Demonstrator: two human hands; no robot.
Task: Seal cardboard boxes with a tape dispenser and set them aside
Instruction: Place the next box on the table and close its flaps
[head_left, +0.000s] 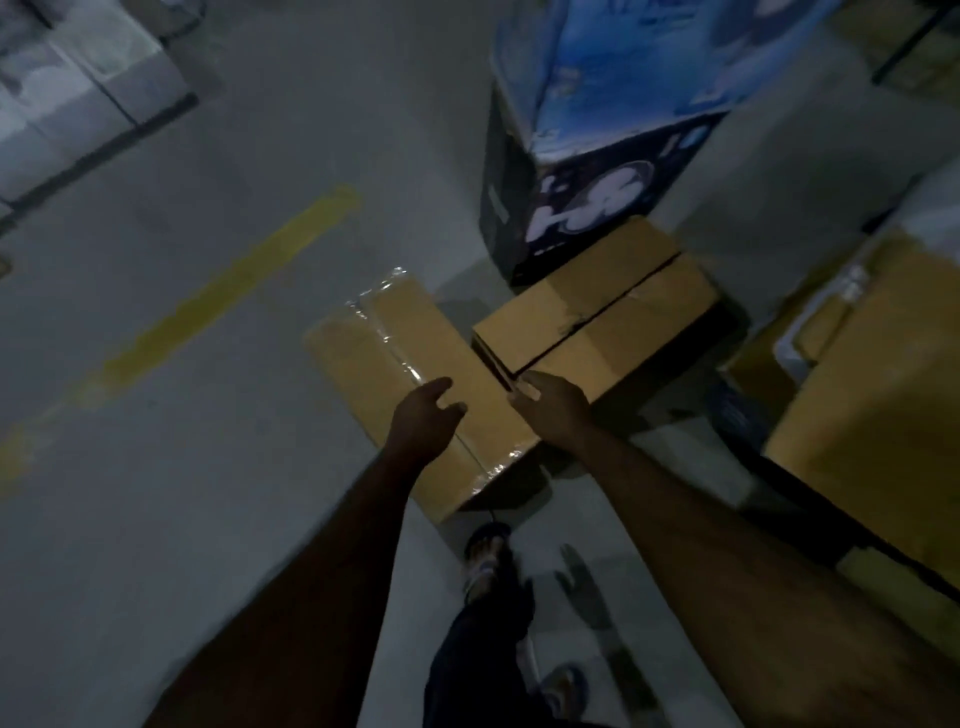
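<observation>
The left hand (427, 415) hovers over the near end of the taped box (410, 379). Its fingers are loosely stretched, the thumb is apart, and it holds nothing. The right hand (551, 410) reaches to the near corner of the untaped box (602, 317). Its fingertips are at the edge of this box, but the picture is blurred and dark there, so it is not possible to say if they grip the corner or only touch it.

The two boxes stand on the floor (260, 493), just beside each other. On the taped box a shiny clear tape (385, 332) runs along the whole top seam and down over both ends, so this one seems finished and ready to be set aside. On the untaped box the flaps are folded down, but a dark gap shows between them and no long strip covers it. In this judgement one box is done and at least one remains. No tape dispenser can be recognised in the view.

What is inside the two boxes is hidden by the flaps. Behind them stands a printed carton (597, 171), closed too. At the right is another cardboard box (878, 395), and its content cannot be seen either.
</observation>
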